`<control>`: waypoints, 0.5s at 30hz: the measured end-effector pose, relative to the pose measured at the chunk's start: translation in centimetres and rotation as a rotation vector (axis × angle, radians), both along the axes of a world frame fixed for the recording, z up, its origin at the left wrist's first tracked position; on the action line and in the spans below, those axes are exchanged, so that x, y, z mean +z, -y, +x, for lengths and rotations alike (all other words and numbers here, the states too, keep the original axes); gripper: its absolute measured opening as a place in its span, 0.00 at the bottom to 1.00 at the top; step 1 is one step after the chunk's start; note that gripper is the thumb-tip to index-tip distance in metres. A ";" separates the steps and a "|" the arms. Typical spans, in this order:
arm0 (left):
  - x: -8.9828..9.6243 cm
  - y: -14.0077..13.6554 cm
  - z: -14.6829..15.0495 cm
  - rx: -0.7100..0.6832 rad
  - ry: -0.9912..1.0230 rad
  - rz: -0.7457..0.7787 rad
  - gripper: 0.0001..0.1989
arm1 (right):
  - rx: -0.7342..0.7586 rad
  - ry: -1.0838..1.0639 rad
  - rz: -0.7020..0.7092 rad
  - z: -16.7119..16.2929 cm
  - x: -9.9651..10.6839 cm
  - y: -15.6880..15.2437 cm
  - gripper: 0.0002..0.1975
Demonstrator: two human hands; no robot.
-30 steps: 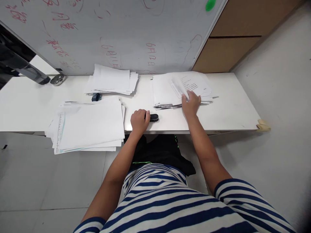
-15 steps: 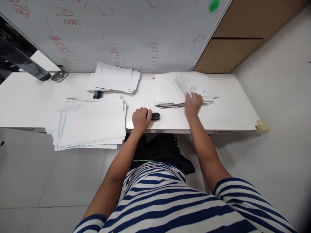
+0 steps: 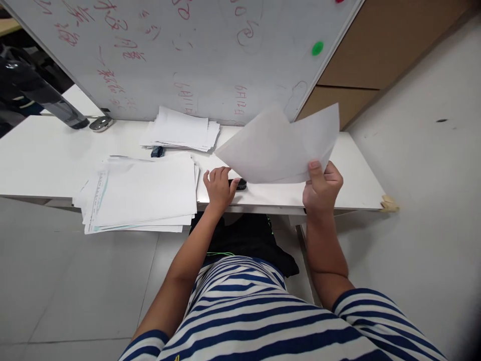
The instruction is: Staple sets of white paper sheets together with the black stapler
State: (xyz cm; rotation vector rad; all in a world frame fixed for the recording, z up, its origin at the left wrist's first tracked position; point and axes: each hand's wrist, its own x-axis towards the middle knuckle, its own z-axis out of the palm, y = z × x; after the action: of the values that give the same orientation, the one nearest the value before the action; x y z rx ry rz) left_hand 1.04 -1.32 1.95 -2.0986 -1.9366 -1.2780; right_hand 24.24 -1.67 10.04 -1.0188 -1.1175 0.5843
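Observation:
My right hand [image 3: 322,188] is closed on the lower right edge of a sheet of paper [image 3: 280,148], thumb on the near side. The sheet is lifted and bent, tilted up over the right part of the desk, and hides what lies behind it. Beside the desk's front edge, my left hand [image 3: 220,188] rests with its fingers apart. Its thumb lies against the left end of a black stapler [image 3: 240,184], partly hidden by the hand. To the left lies a stack of papers [image 3: 146,193] overhanging the front edge, with a smaller stack of papers [image 3: 184,130] behind it.
A whiteboard [image 3: 210,60] with red writing stands along the back of the white desk [image 3: 41,165]. A small dark blue object [image 3: 158,151] lies between the left stacks. A computer mouse [image 3: 100,124] and a dark transparent bottle-like object [image 3: 71,118] are farther left. A wall [image 3: 424,165] bounds the right.
My right hand has raised the sheet from the right stack and turned it up, now covering that stack. My left hand's fingers have spread from around the stapler. The view has shifted slightly.

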 end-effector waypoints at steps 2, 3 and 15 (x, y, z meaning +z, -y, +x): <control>1.4 0.8 0.5 -0.032 0.155 0.019 0.25 | 0.044 -0.053 -0.005 0.2 0.0 0.3 0.13; 2.1 1.2 0.8 -0.073 0.269 0.008 0.26 | 0.061 -0.071 -0.008 0.3 -0.1 0.3 0.14; 5.2 1.3 0.5 -0.395 0.600 -0.151 0.30 | 0.091 -0.193 -0.047 0.9 -0.6 0.6 0.16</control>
State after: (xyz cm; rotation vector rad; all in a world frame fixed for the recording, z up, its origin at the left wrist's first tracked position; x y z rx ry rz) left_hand 1.56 -2.62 7.10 -2.4712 -1.8951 -2.1050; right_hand 25.13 -2.30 9.43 -0.9339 -0.9863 0.7684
